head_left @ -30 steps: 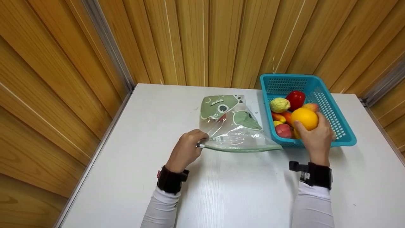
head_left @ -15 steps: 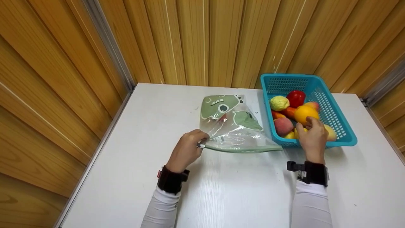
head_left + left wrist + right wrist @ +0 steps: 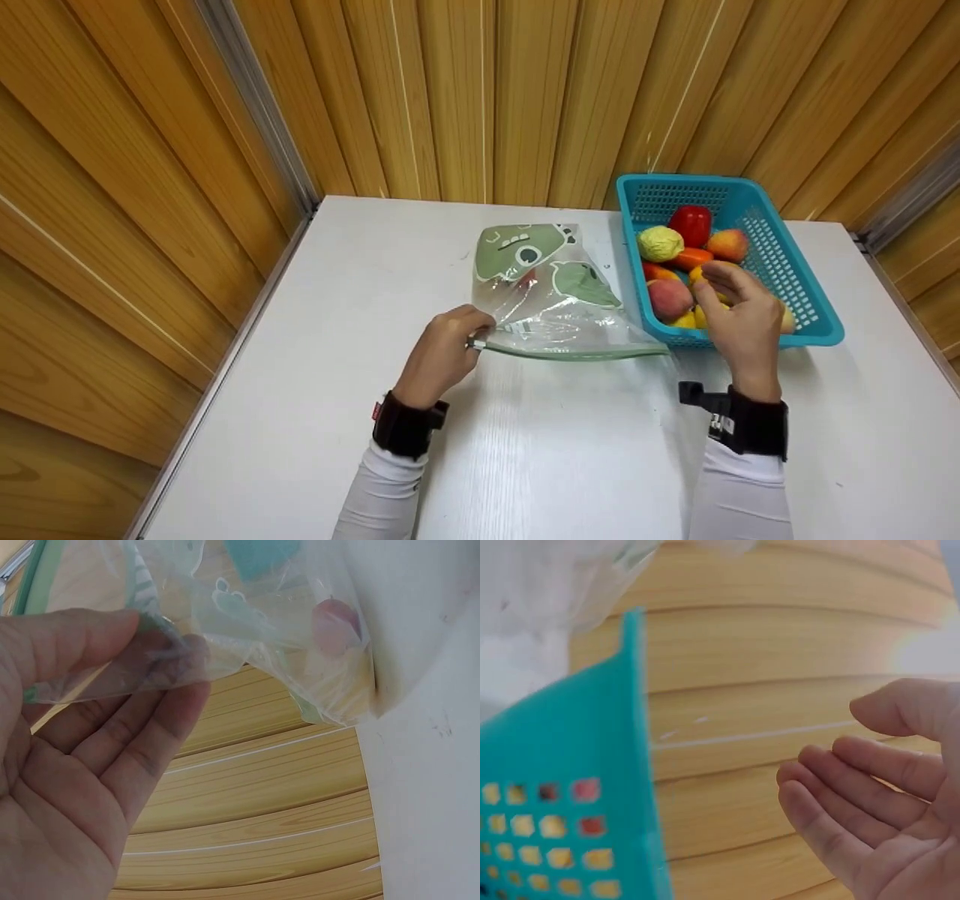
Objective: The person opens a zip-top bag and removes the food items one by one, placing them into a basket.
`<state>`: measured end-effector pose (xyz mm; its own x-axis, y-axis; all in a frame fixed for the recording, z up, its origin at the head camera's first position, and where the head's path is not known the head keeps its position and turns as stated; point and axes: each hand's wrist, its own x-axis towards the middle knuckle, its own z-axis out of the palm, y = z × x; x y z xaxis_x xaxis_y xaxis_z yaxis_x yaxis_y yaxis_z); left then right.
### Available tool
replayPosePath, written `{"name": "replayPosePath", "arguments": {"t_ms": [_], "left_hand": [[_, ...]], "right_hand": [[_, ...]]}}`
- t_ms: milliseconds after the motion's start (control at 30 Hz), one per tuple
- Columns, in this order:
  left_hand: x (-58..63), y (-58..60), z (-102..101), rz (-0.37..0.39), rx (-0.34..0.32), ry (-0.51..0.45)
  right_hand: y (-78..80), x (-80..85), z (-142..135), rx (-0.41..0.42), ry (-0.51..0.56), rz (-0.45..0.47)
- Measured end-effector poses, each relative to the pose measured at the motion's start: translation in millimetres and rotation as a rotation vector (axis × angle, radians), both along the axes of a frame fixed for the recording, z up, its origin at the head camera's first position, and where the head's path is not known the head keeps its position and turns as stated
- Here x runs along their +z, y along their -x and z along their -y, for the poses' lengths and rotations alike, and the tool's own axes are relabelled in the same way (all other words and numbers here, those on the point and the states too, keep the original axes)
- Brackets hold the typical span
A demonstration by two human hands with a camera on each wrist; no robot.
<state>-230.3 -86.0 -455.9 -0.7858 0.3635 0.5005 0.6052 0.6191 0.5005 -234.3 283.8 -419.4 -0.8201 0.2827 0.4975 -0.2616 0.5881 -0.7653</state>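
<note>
A clear zip bag [image 3: 570, 315] with green cartoon prints lies on the table, a red item [image 3: 529, 279] showing through it. My left hand [image 3: 442, 349] pinches the left end of its green zip edge; in the left wrist view, thumb and fingers hold the clear film [image 3: 180, 664]. My right hand [image 3: 742, 322] hovers over the front of a teal basket [image 3: 806, 277]. In the right wrist view its fingers [image 3: 855, 795] are loosely bent with nothing between them. Below it, an orange [image 3: 697, 275] is mostly hidden by the hand.
The basket also holds a red pepper-like item [image 3: 691, 225], a crinkled yellow-green fruit [image 3: 660, 244], a peach [image 3: 727, 245], a pinkish peach [image 3: 670, 298] and several others. Wooden panels [image 3: 525, 97] stand behind the white table [image 3: 360, 262].
My right hand has let go of the orange in the basket and lifted slightly. The red item and one peach have shifted left. My left hand keeps its grip on the bag.
</note>
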Motion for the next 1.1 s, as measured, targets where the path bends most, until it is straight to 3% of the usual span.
{"name": "replayPosePath", "arguments": {"t_ms": [167,367,500,667,800,933,1100], "left_hand": [[-1.4,0.6,0.4,0.000,-0.003,-0.004],[-1.7,0.4,0.8,-0.010,0.000,-0.011],[-1.3,-0.2,0.7,-0.016,0.005,-0.014],[-0.4,-0.9,-0.3,-0.020,0.005,-0.021],[0.6,-1.3,-1.6,-0.025,0.007,-0.018],[2.1,-2.2,-2.5,-0.012,0.002,-0.023],[2.0,-2.3,-3.0,-0.001,-0.006,-0.024]], "right_hand": [[-17.4,18.4,18.7,0.161,0.012,-0.080],[-35.5,30.7,35.0,0.452,-0.116,-0.148],[-44.2,34.0,42.9,0.693,-0.238,-0.070],[-48.6,35.2,54.8,0.900,-0.412,0.138],[-49.7,35.5,62.9,0.948,-0.542,0.295],[-51.4,35.6,70.1,0.913,-0.612,0.390],[-53.0,34.9,81.3,0.840,-0.661,0.380]]}}
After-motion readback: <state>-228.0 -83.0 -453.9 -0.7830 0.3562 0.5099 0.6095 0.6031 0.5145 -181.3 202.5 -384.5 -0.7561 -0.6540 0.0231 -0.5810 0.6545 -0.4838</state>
